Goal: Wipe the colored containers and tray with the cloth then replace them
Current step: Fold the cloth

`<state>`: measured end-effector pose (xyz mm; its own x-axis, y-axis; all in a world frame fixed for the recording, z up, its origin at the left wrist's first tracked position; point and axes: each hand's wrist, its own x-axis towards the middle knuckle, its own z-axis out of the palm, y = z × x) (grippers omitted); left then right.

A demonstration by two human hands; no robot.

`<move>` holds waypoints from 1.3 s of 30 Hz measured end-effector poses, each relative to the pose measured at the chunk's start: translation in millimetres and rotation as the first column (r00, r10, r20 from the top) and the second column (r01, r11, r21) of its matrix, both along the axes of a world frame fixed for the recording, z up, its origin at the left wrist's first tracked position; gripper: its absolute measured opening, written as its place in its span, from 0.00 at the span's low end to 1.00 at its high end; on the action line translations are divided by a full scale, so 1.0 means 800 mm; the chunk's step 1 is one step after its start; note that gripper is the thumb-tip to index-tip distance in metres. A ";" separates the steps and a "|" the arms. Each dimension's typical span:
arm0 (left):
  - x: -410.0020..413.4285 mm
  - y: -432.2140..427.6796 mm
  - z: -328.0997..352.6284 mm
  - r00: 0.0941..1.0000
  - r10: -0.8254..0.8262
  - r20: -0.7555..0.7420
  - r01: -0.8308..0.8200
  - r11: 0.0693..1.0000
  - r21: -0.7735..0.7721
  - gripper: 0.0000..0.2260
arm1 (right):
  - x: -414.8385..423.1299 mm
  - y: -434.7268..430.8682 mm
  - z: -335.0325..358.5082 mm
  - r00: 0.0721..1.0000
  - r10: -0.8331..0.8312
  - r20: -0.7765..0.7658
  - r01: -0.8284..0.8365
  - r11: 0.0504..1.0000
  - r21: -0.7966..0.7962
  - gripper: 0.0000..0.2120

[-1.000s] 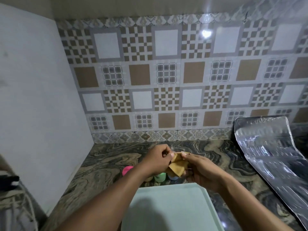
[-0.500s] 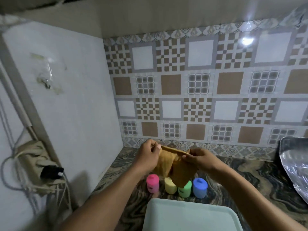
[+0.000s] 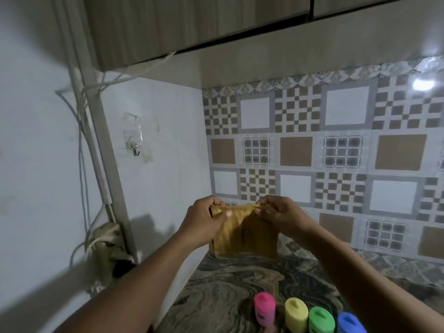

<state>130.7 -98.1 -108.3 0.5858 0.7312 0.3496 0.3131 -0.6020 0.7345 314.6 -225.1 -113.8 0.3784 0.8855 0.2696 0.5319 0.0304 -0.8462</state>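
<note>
A mustard-yellow cloth (image 3: 245, 236) hangs spread in the air above the marbled counter (image 3: 223, 282). My left hand (image 3: 204, 222) pinches its upper left corner and my right hand (image 3: 281, 215) pinches its upper right corner. Below them, at the bottom edge of the view, stand the containers in a row: pink (image 3: 264, 308), yellow (image 3: 296, 314), green (image 3: 321, 322) and blue (image 3: 349, 323). The tray is out of view.
A white side wall (image 3: 156, 164) with a small hook (image 3: 136, 149) closes the left. Cables and a power strip (image 3: 105, 239) hang beside a post. The patterned tile wall (image 3: 336, 164) stands behind, and a cabinet (image 3: 192, 25) hangs overhead.
The view has tilted up and to the left, so the tray and foil sheet have left the frame. My hands have pulled the bunched cloth open between them.
</note>
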 end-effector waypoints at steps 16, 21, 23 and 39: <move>-0.122 0.093 0.067 0.930 0.365 0.031 -0.264 0.609 0.748 0.08 | -0.112 0.181 0.084 0.901 -0.037 0.433 -0.105 0.948 0.300 0.12; -0.150 0.133 0.098 0.836 0.544 0.077 -0.305 0.342 0.889 0.16 | -0.140 0.219 0.121 0.886 -0.078 0.456 -0.122 0.912 0.392 0.12; -0.160 0.145 0.117 0.787 0.610 0.099 -0.333 0.285 0.899 0.15 | -0.151 0.231 0.143 0.916 -0.030 0.400 -0.145 0.905 0.400 0.08; -0.148 0.147 0.078 0.718 0.694 -0.064 -0.380 0.467 0.799 0.12 | -0.197 0.299 0.098 0.967 0.237 -0.090 -0.200 0.930 0.307 0.13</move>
